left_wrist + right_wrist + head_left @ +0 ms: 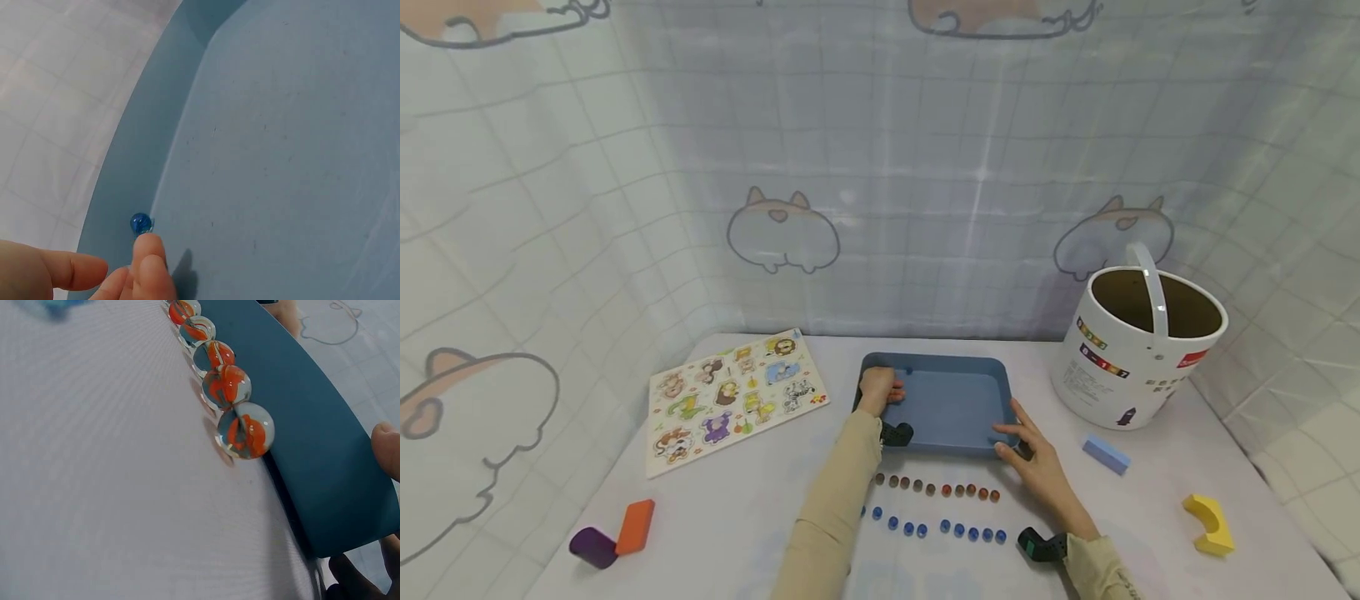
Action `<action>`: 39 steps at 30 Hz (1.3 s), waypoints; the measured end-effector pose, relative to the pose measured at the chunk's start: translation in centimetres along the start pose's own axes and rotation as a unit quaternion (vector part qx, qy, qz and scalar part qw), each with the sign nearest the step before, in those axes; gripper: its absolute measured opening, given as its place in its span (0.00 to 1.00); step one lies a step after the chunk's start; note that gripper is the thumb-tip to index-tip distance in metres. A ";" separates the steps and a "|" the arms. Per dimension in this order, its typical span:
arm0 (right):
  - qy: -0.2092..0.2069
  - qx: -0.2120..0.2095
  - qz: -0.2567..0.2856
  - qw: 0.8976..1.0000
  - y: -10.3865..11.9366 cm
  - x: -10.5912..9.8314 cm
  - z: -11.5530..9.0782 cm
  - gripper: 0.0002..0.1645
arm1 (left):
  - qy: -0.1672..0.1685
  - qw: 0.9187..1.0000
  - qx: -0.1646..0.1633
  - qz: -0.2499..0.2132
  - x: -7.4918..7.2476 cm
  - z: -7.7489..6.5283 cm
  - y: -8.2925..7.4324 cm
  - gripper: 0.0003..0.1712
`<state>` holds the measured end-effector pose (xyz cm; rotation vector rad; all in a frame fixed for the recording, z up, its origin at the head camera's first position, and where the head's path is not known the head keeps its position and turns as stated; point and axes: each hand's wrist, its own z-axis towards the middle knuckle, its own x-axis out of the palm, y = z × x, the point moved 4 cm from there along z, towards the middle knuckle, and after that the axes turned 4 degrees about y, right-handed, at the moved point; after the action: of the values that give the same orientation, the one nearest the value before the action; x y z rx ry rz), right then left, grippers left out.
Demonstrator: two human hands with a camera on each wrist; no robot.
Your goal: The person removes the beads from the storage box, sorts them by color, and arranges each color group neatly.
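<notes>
A blue-grey tray (955, 408) lies on the table. My left hand (877, 390) reaches inside its left end, holding nothing, thumb apart from the loosely bent fingers. Just beyond those fingertips a blue marble (141, 223) sits at the foot of the back wall. With my right hand (1033, 458) I hold the tray's front right corner, thumb and fingers on either side of it. Before the tray runs a row of clear marbles with orange swirls (245, 430), close along its front wall in the right wrist view. A row of blue marbles (973, 533) lies nearer me.
An animal puzzle board (737, 400) lies at the back left. A white bucket with a handle (1097, 367) stands at the back right, near a blue block (1107, 455) and a yellow arch block (1210, 525). Orange (636, 526) and purple (593, 547) blocks lie front left.
</notes>
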<state>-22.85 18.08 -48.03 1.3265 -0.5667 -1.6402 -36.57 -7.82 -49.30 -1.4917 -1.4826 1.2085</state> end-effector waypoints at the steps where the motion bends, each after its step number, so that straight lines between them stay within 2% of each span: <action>1: -0.002 0.001 0.000 1.000 0.1 -0.1 0.0 0.15 | 0.005 1.000 -0.004 0.003 0.1 0.1 -0.1 0.24; 8: -0.019 -0.002 0.003 1.000 -1.8 0.2 0.0 0.12 | 0.040 0.999 -0.010 0.026 0.9 -0.3 -0.9 0.23; 12: -0.015 0.008 0.007 1.000 -1.4 0.7 -0.2 0.13 | 0.056 0.997 0.004 0.046 1.7 0.2 -1.0 0.22; 15: -0.008 0.012 0.008 1.000 -1.8 1.3 -0.2 0.15 | 0.050 0.996 0.018 0.078 2.2 0.7 -0.8 0.19; 20: -0.008 0.003 -0.007 1.000 -3.9 1.7 -0.1 0.18 | 0.025 0.991 0.035 0.130 2.8 1.4 -0.5 0.14; 24: -0.012 0.001 -0.014 1.000 -4.7 0.9 0.2 0.21 | 0.051 0.992 0.026 0.112 3.3 1.6 -0.9 0.15; 33: -0.004 0.013 -0.028 1.000 -4.5 0.6 0.3 0.33 | 0.133 0.990 -0.027 0.047 2.3 0.5 -0.9 0.17; 37: -0.002 0.020 -0.030 0.999 -4.6 0.7 0.3 0.33 | 0.150 0.988 -0.024 0.026 1.6 0.0 -0.8 0.17; 39: -0.001 0.026 -0.027 0.999 -4.6 0.7 0.2 0.33 | 0.156 0.987 -0.010 0.023 1.1 -0.3 -0.9 0.18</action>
<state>-24.75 19.60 -51.98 1.3888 -0.5829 -1.6818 -36.71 -6.58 -48.50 -1.6506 -1.2586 0.9359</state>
